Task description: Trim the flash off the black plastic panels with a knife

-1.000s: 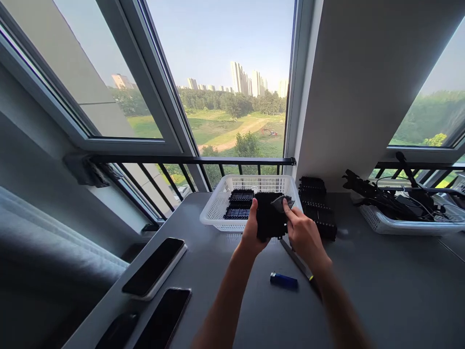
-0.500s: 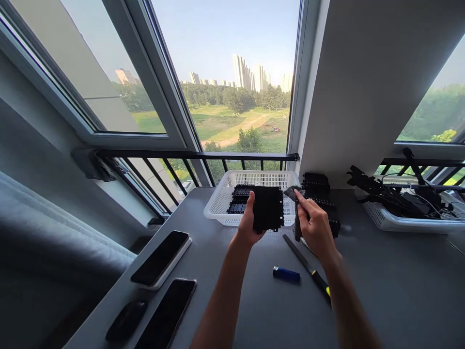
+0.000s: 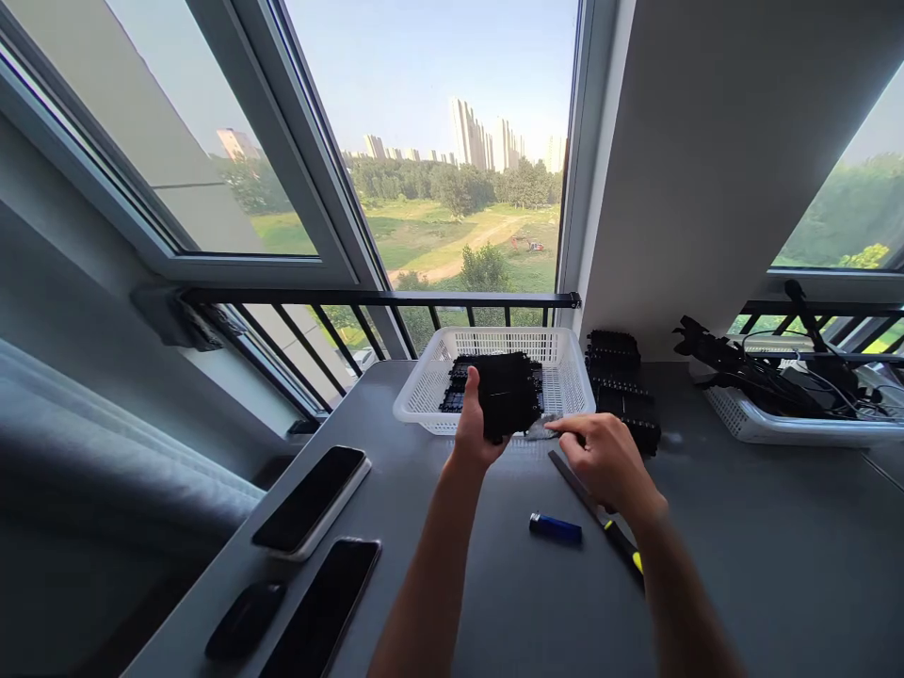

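My left hand [image 3: 475,431] is closed round the edge of a black, roughly square plastic panel [image 3: 505,391] with toothed edges, thumb up along its near side. It is held over the near part of a white perforated basket [image 3: 565,363], where more black slotted panels [image 3: 456,395] lie behind it. My right hand [image 3: 611,461] pinches a small thin grey piece [image 3: 542,427], its kind unclear, at the panel's lower right corner. Beneath that hand lies a flat file [image 3: 621,548] with a black and yellow handle. A blue lighter [image 3: 556,529] rests to its left.
Black panels are stacked [image 3: 621,386] right of the basket. Another white basket [image 3: 791,431] holds cables and black parts. Two phones [image 3: 311,499] and a black mouse [image 3: 246,621] lie at left on the grey table [image 3: 487,584]. A railing [image 3: 395,299] runs along the window.
My right hand has moved down and left with the grey piece, from the panel's upper right edge to its lower right corner. The panel has tilted and shifted slightly left.
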The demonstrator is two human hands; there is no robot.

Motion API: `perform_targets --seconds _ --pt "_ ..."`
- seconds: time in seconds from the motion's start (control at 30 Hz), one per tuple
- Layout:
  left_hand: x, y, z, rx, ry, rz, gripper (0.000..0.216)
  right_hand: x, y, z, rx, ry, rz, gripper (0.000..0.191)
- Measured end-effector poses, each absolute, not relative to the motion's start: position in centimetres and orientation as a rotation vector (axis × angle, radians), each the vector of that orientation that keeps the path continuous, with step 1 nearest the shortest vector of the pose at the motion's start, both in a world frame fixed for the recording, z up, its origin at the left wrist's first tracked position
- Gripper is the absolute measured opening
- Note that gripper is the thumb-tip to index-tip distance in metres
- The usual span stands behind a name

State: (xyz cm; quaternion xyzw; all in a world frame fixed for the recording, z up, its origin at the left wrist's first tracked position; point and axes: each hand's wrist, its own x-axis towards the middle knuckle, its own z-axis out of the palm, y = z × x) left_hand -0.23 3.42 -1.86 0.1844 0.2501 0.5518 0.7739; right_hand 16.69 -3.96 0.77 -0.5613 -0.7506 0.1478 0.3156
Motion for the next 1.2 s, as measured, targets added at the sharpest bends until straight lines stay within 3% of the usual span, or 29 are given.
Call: perform_targets --seconds 0.23,0.4,0.63,1.2 --pt "1.2 2.6 -2.1 0.514 0.589 1.012 0.059 16.6 -2.6 0.0 -1.344 -1.704 0.308 0.046" --pt "2.4 2.0 -2.7 0.614 0.68 0.924 0.056 15.9 -2.4 -0.5 -1.656 -1.83 0.159 0.046" --pt "3.3 1.9 -2.9 0.575 0.66 1.049 0.055 14.0 -2.9 -0.4 -1.939 -1.884 0.085 0.049" --pt "0.6 2.8 -1.4 0.39 0.459 1.235 0.055 11.1 -4.4 -0.3 -1.87 -2.069 0.216 0.035"
